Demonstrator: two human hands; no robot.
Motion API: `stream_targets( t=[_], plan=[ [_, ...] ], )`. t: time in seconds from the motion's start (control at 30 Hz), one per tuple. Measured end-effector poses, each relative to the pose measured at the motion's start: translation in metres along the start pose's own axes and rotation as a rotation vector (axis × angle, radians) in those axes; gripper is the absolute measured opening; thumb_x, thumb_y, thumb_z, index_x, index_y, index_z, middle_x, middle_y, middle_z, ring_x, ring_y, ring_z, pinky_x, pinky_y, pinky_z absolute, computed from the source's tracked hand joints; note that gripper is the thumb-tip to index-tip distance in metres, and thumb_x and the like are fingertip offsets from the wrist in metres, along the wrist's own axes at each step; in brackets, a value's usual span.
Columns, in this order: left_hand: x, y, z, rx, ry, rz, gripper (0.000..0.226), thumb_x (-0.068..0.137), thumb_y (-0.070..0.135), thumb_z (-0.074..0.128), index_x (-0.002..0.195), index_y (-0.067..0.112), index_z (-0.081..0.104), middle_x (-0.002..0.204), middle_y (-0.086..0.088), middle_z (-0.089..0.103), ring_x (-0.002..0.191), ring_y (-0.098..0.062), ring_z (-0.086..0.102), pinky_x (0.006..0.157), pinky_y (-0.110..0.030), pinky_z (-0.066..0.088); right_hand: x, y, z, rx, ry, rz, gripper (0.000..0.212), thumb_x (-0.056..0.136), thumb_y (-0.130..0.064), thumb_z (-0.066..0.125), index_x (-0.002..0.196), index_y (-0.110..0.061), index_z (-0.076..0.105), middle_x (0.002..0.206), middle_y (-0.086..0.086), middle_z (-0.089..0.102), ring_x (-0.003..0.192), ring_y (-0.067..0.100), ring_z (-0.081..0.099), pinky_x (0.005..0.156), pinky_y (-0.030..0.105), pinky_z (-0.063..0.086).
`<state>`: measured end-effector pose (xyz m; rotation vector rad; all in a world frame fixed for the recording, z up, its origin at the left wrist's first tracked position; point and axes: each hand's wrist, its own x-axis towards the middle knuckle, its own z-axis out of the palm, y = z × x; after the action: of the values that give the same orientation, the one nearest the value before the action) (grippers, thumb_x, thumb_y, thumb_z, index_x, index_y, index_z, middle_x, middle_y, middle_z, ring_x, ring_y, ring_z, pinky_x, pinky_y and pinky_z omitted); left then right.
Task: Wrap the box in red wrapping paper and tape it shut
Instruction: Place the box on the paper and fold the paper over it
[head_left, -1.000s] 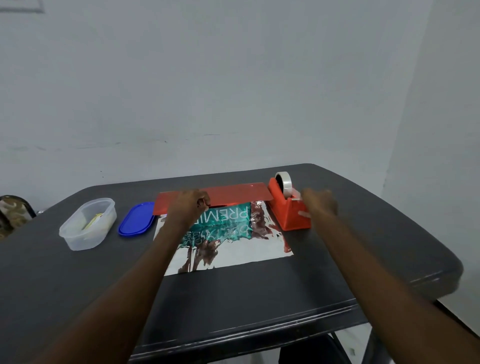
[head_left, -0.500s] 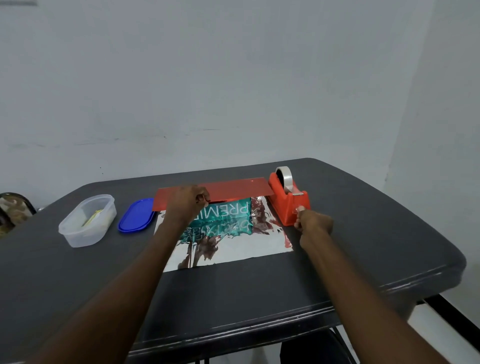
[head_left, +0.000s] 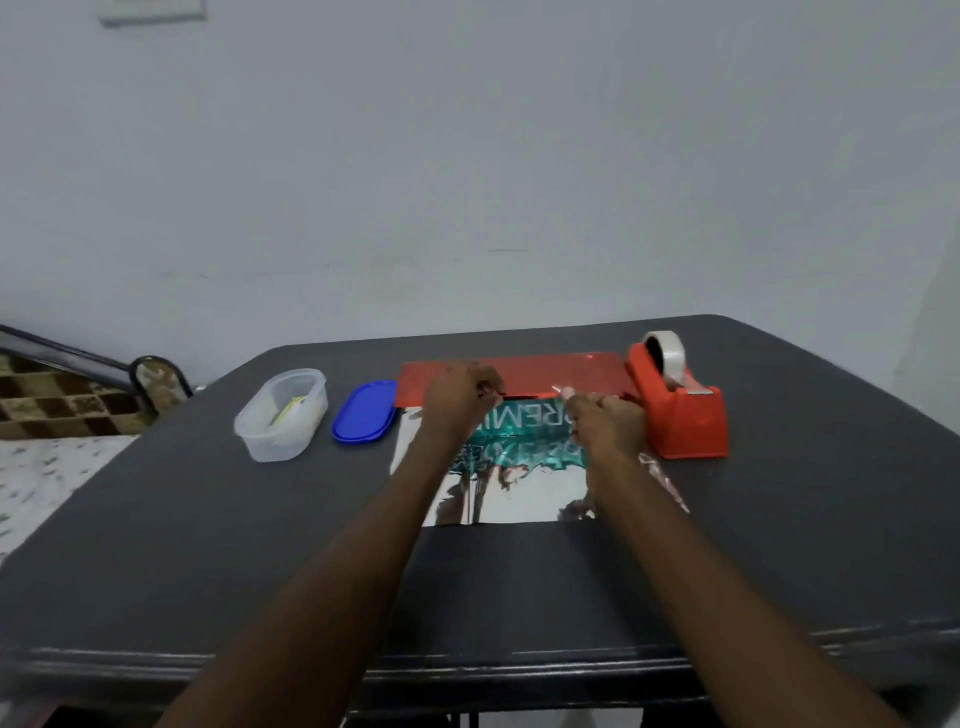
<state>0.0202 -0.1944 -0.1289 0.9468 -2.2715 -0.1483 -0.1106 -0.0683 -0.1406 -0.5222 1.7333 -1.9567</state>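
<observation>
Where hands (head_left: 530, 410) meet, box unseen.

Soft, even light is filling the room, and it is not clear where it is coming from. The pale plain wall (head_left: 519, 156) is looking flat and a little grey. The dark grey desk (head_left: 208, 545) is showing almost no shadows. The shiny silver inner side of the wrapping paper (head_left: 540, 493) is giving glare and reflections. The whole picture is looking slightly soft. The wide lens is bending the desk edges.
</observation>
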Motion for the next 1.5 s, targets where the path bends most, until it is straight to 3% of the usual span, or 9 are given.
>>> stream_targets(
  t=[0.27,0.47,0.63,0.7,0.77,0.9,1.0,1.2,1.5],
  plan=[
    [-0.001,-0.007,0.003,-0.071,0.017,0.007,0.01,0.078,0.015,0.079,0.083,0.023,0.076,0.086,0.007,0.071,0.072,-0.009,0.061,0.069,-0.029,0.055,-0.003,0.007,0.062,-0.194,0.058,-0.043,0.03,0.084,-0.012,0.078,0.061,-0.015,0.059,0.071,0.007,0.068,0.071,0.027,0.071,0.065,0.042,0.062],
    [0.001,-0.012,0.007,-0.098,0.023,0.011,0.01,0.078,0.015,0.079,0.084,0.022,0.077,0.085,0.006,0.069,0.071,-0.008,0.057,0.068,-0.024,0.05,0.0,0.018,0.068,-0.317,0.148,-0.075,0.03,0.086,-0.021,0.077,0.063,-0.015,0.059,0.07,0.005,0.066,0.072,0.027,0.071,0.06,0.037,0.058],
    [0.003,-0.014,0.01,-0.103,0.022,0.009,0.009,0.078,0.015,0.079,0.084,0.021,0.077,0.083,0.007,0.069,0.071,-0.01,0.06,0.068,-0.026,0.053,-0.006,0.02,0.057,-0.52,0.159,-0.118,0.041,0.087,-0.041,0.073,0.086,-0.001,0.069,0.072,0.006,0.064,0.061,0.015,0.053,0.048,0.023,0.026],
    [0.004,-0.014,0.01,-0.111,0.022,0.008,0.009,0.078,0.014,0.079,0.084,0.021,0.077,0.082,0.006,0.07,0.07,-0.009,0.06,0.068,-0.029,0.055,-0.003,0.018,0.052,-0.681,0.146,-0.216,0.041,0.089,-0.041,0.071,0.083,-0.001,0.068,0.063,0.0,0.05,0.056,0.011,0.045,0.049,0.025,0.033],
    [0.004,-0.014,0.01,-0.114,0.02,0.002,0.01,0.078,0.014,0.079,0.084,0.021,0.077,0.082,0.006,0.07,0.07,-0.009,0.061,0.069,-0.031,0.056,0.0,0.015,0.05,-0.849,0.143,-0.341,0.032,0.09,-0.034,0.072,0.081,-0.004,0.068,0.065,0.002,0.053,0.061,0.018,0.051,0.057,0.029,0.041],
    [0.003,-0.012,0.008,-0.127,0.014,-0.01,0.011,0.079,0.013,0.079,0.086,0.02,0.078,0.084,0.006,0.07,0.071,-0.008,0.06,0.071,-0.031,0.056,-0.003,0.01,0.044,-1.03,0.081,-0.474,0.02,0.089,-0.019,0.071,0.076,-0.011,0.06,0.069,0.002,0.053,0.066,0.02,0.051,0.063,0.032,0.039],
    [0.002,-0.012,0.008,-0.143,0.011,-0.013,0.011,0.079,0.012,0.079,0.087,0.019,0.077,0.084,0.005,0.07,0.07,-0.008,0.06,0.071,-0.031,0.057,-0.004,0.009,0.038,-1.022,0.049,-0.548,0.024,0.088,-0.015,0.072,0.072,-0.013,0.054,0.069,0.001,0.053,0.067,0.02,0.052,0.065,0.03,0.038],
    [0.002,-0.012,0.007,-0.156,0.011,-0.027,0.01,0.078,0.014,0.08,0.085,0.02,0.077,0.083,0.004,0.072,0.071,-0.011,0.064,0.071,-0.033,0.058,-0.001,0.007,0.04,-0.862,-0.028,-0.809,0.003,0.086,-0.01,0.074,0.088,-0.012,0.074,0.086,0.002,0.061,0.073,0.014,0.049,0.053,0.017,0.026],
    [0.0,-0.014,0.008,-0.159,0.018,-0.019,0.01,0.079,0.014,0.079,0.088,0.02,0.078,0.084,0.004,0.073,0.072,-0.01,0.064,0.071,-0.031,0.057,0.026,0.015,0.032,-0.884,-0.032,-0.782,0.017,0.09,-0.012,0.071,0.105,-0.016,0.078,0.087,-0.002,0.058,0.076,0.016,0.052,0.053,0.016,0.026]
  ],
)
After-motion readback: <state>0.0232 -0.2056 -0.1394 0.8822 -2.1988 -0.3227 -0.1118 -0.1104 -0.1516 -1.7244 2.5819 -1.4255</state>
